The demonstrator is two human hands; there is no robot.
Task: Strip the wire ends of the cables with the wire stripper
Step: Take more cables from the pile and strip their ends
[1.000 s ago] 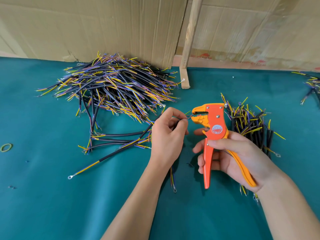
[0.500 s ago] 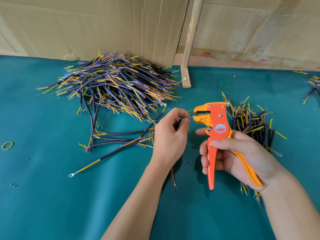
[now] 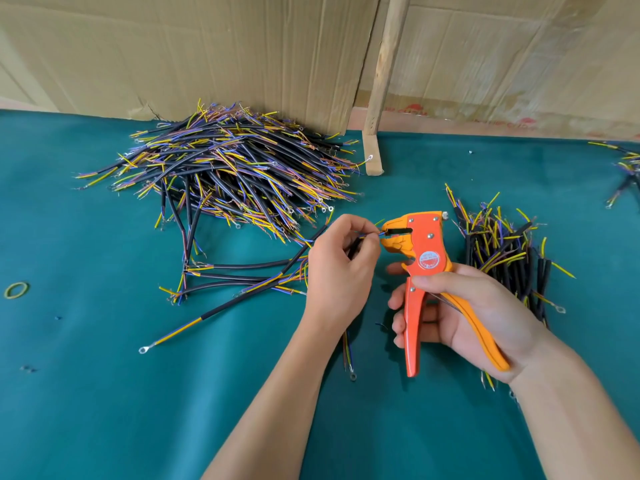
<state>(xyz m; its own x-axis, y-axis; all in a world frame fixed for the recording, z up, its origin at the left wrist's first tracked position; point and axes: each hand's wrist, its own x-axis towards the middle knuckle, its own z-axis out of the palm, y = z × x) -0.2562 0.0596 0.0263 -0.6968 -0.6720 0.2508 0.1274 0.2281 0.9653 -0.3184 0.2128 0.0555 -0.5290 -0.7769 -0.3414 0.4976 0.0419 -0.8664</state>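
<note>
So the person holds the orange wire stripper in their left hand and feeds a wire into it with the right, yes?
Not quite: the hands are swapped. In the head view the right hand grips the orange wire stripper, and the left hand pinches the wire at its nose.

Teal felt-like surface [image 3: 104,393], fills most of view. Backed by flattened brown cardboard sheets [image 3: 207,46] standing as wall, creased, torn at lower edge left of centre. Bare wooden post [image 3: 384,64] leaning slightly, foot resting on surface at back edge. Pinkish strip along base of right cardboard. Soft, even light, weak shadows.
</note>
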